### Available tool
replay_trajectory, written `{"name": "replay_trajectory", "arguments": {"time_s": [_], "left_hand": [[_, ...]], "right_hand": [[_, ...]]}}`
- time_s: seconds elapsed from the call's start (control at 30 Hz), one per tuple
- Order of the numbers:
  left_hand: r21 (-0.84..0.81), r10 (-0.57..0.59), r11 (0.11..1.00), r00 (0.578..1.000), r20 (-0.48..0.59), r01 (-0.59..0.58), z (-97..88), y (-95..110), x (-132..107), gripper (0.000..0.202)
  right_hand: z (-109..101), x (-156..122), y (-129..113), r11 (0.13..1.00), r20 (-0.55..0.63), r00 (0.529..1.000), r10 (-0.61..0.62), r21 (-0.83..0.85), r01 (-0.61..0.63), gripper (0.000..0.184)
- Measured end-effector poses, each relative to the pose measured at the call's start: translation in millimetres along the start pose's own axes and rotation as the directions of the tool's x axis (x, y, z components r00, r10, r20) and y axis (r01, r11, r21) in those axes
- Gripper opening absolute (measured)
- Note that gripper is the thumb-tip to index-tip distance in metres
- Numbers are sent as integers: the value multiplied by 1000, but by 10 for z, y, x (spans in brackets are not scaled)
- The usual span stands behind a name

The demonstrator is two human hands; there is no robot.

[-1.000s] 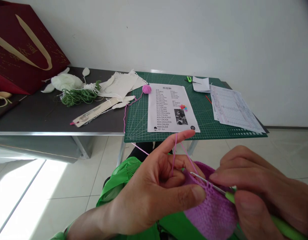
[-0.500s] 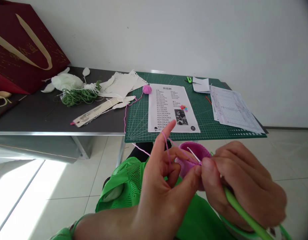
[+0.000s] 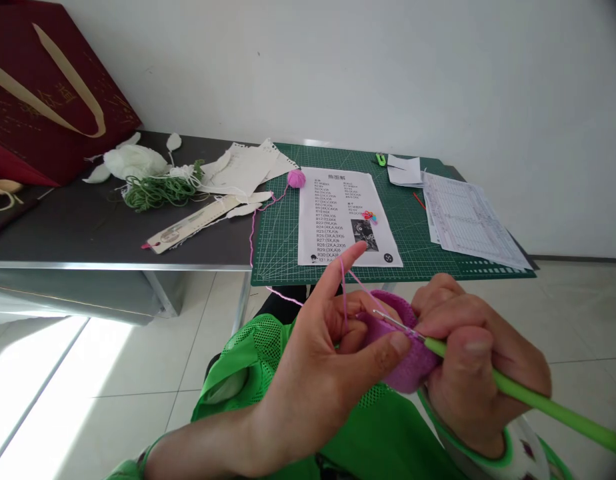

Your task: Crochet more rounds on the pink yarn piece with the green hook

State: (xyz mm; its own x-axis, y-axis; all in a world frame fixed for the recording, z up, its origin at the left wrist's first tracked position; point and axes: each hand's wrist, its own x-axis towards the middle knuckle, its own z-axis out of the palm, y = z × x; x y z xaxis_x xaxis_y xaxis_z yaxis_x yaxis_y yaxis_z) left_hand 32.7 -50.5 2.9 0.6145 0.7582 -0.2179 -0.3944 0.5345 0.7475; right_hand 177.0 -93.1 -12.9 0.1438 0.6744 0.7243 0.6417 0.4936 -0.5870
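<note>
My left hand (image 3: 333, 353) pinches the rim of a pink crochet piece (image 3: 411, 370), a cup-shaped round, between thumb and fingers. Pink yarn (image 3: 344, 287) loops over its raised index finger and runs down to the work. My right hand (image 3: 483, 360) grips the green handle of a crochet hook (image 3: 553, 407). The hook's metal shaft passes through loops at the rim, its tip pointing up and left. From the left hand the strand trails across the table edge to a small pink yarn ball (image 3: 297, 179).
A printed pattern sheet (image 3: 333, 220) lies on a green cutting mat (image 3: 283, 247), with stitch markers (image 3: 370, 217) on it. Charts (image 3: 473, 213) are at right. White yarn (image 3: 133, 162), green yarn (image 3: 158, 193), a ruler-like bookmark (image 3: 193, 225) and a red bag (image 3: 48, 87) are at left.
My right hand has turned and its thumb has shifted, showing more of the hook's handle and shaft. My left index finger has tilted rightward, and more of the crochet piece shows.
</note>
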Motion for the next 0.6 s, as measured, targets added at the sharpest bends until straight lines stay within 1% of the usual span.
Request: {"name": "replay_trajectory", "arguments": {"time_s": [0.1, 0.17, 0.23, 0.33, 0.4, 0.43, 0.5, 0.53, 0.6], "left_hand": [[19, -10, 1000, 999, -33, 11, 30, -6, -2, 100], [27, -12, 1000, 999, -48, 13, 48, -11, -9, 101], [24, -2, 1000, 998, -63, 3, 60, -20, -18, 101], [34, 48, 998, 994, -102, -45, 78, -52, -31, 101], [81, 97, 993, 984, -151, -86, 97, -86, -34, 98], [110, 126, 988, 976, -175, -108, 107, -103, -34, 97], [141, 159, 981, 966, -203, -131, 122, -125, -32, 94], [132, 151, 983, 967, -204, -126, 123, -127, -32, 94], [57, 84, 996, 981, -172, -75, 103, -110, -33, 96]], "right_hand": [[103, -8, 0, 999, -77, 996, 33, 12, -32, 35], [111, -1, -9, 999, -81, 996, 33, -4, -33, 32], [65, 25, -32, 999, -55, 999, 4, -38, -6, 30], [-34, 77, -66, 986, 54, 994, -93, -132, 99, 31], [-64, 88, -56, 958, 125, 975, -186, -195, 208, 34], [-63, 81, -36, 941, 140, 963, -229, -220, 256, 35], [-39, 44, 24, 911, 109, 946, -307, -253, 324, 30], [-24, 20, 58, 903, 84, 940, -330, -264, 340, 25], [-13, -20, 110, 894, 53, 931, -360, -266, 361, 16]]}}
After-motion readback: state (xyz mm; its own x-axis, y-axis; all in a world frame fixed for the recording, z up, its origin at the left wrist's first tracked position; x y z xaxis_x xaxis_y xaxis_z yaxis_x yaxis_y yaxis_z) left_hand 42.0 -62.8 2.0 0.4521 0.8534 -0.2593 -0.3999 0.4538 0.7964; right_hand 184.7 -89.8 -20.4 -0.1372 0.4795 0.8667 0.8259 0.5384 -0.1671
